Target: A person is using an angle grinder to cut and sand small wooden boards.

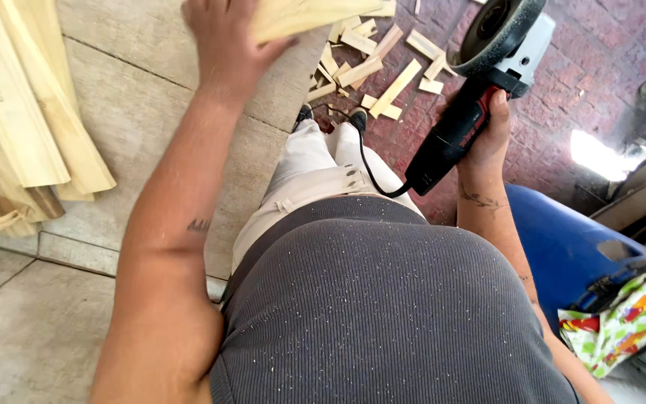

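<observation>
Head view looks straight down on a seated person in a grey ribbed top dusted with fine sawdust and pale trousers. The right hand (491, 131) is closed firmly around the black and red handle of an angle grinder (480, 82), which is held out to the right side above the red brick floor (600, 67); its round disc guard points up and away, and the black cable (371, 168) runs back across the lap. The left hand (222, 41) is stretched forward and holds a pale wooden piece (300, 15) near the top edge; the fingers are closed on it, but the grip is partly cut off by the frame. Many short wood offcuts (383, 63) lie scattered on the floor by the feet, and a stack of long wooden boards (16, 120) rests on the concrete slab (136, 112) at the left. A blue seat (562, 239) and a colourful cloth (622, 322) are at the right. I judge that the cable, lying so near the legs, could be caught if the grinder moves. The one-handed hold on the tool could slip, and the offcuts under the feet could cause a stumble.
</observation>
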